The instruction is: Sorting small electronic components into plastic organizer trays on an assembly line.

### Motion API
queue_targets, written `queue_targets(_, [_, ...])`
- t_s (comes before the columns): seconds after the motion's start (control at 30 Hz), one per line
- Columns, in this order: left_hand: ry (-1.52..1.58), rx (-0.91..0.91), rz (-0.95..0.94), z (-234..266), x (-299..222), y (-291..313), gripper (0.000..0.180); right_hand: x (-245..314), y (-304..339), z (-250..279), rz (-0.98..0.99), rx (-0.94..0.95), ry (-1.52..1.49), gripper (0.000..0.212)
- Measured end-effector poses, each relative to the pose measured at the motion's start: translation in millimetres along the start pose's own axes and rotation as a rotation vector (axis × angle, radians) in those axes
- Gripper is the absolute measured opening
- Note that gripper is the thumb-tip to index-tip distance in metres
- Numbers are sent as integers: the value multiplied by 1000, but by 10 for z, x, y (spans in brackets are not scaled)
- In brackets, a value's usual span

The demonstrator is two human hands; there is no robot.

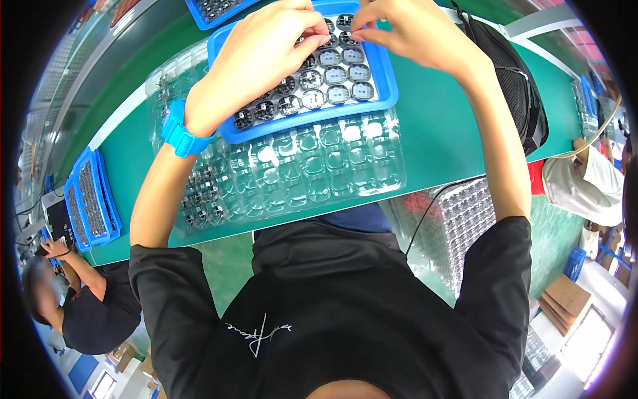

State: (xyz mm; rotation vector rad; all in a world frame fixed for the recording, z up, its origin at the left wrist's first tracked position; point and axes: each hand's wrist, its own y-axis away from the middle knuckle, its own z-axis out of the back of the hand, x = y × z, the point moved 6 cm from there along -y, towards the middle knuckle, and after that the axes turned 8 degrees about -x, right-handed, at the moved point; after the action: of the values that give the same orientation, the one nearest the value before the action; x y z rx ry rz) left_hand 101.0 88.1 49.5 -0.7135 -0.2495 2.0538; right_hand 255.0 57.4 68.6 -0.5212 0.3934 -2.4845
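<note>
A blue tray (309, 120) with a white bottom holds rows of small rounded black parts (337, 74), some with glossy, clear-looking tops. Over its far left side reaches my left hand (269, 50), thumb and fingers pinched together just above the parts. My right hand (415, 33) comes in from the right, its thumb and forefinger also closed together at the far rows. The fingertips nearly meet from both sides; what lies between them is too small or hidden. Under the blue tray is a clear plastic blister tray (299, 166), with dark parts in its near left cells.
The green table (438, 139) carries a black mesh bag (508, 80) at right and stacked blue trays (90, 199) of parts at left. Another blue tray (216, 12) sits beyond. A stack of clear trays (462, 223) stands below the table edge. A co-worker (86, 312) is at far left.
</note>
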Motion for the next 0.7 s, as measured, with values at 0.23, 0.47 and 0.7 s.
queue_targets(0.23, [-63, 19, -79, -50, -18, -36, 14, -46, -52, -59, 68, 63, 35, 8])
queue_targets(0.47, [-170, 4, -175, -166, -25, -62, 15, -90, -91, -142, 95, 77, 23, 8])
queue_targets(0.7, [-64, -112, -33, 142, 15, 83, 24, -366, -126, -49, -32, -24, -136, 19])
